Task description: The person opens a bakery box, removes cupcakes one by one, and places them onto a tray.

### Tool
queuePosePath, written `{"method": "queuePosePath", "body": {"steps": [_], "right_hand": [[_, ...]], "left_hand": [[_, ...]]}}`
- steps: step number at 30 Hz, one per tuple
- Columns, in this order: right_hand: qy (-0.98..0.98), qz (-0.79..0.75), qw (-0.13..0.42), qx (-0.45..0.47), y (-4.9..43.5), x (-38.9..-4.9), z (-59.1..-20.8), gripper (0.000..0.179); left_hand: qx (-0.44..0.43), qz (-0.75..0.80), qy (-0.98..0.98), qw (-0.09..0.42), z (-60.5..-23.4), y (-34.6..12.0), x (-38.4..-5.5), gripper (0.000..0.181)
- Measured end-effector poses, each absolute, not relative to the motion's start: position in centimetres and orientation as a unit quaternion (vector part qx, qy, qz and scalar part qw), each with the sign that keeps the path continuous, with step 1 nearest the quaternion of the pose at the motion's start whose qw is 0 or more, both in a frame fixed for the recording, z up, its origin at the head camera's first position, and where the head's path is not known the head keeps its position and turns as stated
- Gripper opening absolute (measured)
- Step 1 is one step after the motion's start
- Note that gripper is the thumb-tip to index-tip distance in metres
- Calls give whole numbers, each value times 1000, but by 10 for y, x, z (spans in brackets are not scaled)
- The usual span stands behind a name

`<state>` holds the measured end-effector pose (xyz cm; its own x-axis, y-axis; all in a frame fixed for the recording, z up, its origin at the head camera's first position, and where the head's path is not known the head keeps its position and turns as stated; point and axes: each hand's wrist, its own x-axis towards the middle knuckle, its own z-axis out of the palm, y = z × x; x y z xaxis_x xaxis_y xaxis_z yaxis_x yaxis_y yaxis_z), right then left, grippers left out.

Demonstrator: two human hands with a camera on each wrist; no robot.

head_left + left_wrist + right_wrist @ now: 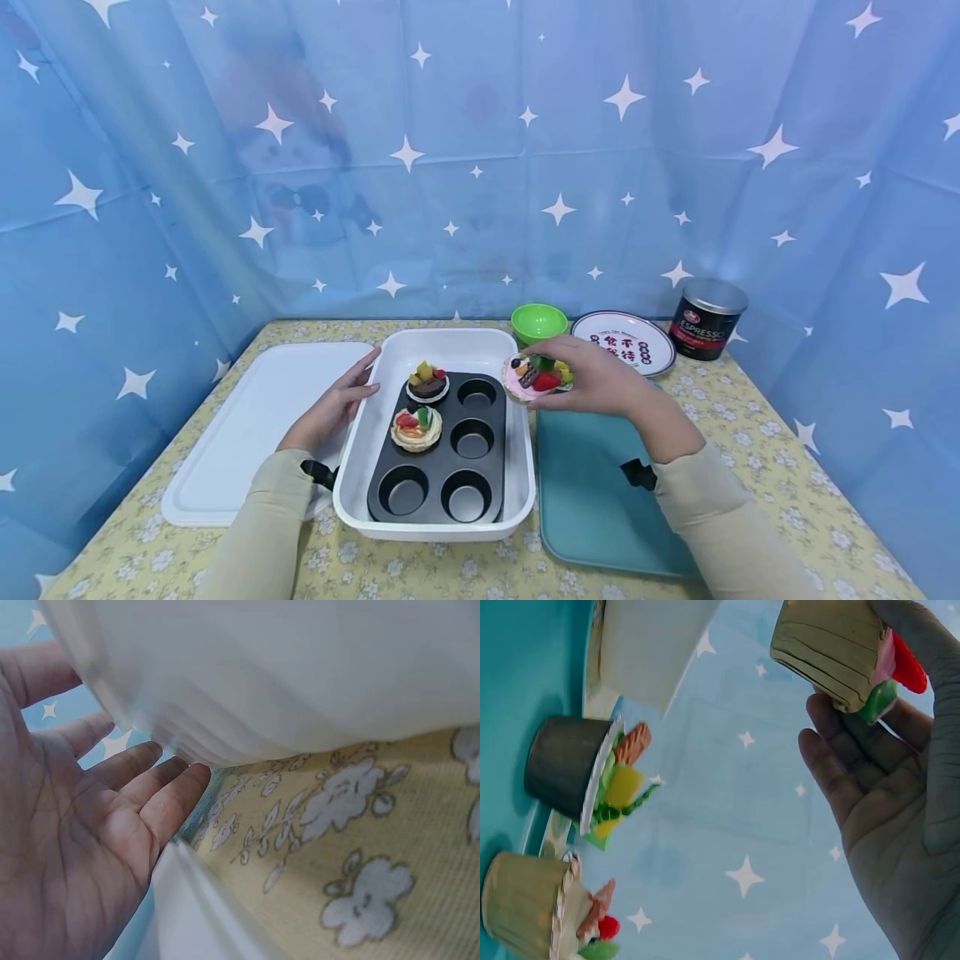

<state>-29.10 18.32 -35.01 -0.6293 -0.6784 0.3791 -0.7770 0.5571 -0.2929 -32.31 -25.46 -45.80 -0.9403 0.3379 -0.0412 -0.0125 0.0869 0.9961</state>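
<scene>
My right hand (592, 375) grips a cupcake (832, 649) with pink topping, a strawberry and a green piece, above the white bin's right rim. In the right wrist view its pale pleated cup is between thumb and fingers. My left hand (337, 402) rests with nearly straight fingers along the outer left wall of the white bin (347, 475). Inside the bin lies a dark muffin tin (435, 465). Two cupcakes sit in its left row: a chocolate one (428, 385) at the far end and a cream-topped one (416, 430) nearer.
A teal tray (600, 492) at right bears a dark-cupped cupcake (566, 769) and a pale-cupped one (525, 896), largely hidden by my hand in the head view. A white tray (225, 450) lies left. Behind stand a green bowl (538, 321), a plate (660, 354) and an espresso can (705, 321).
</scene>
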Motion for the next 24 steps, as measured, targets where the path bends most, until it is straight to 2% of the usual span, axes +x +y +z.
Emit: {"method": "queuePosePath", "body": {"steps": [14, 24], "right_hand": [[-900, 228, 101, 358, 223, -297, -361, 71], [-910, 239, 65, 333, 239, -303, -375, 70]], "left_hand": [[122, 662, 729, 124, -461, -256, -327, 71], [112, 662, 731, 123, -461, -256, -326, 72]]}}
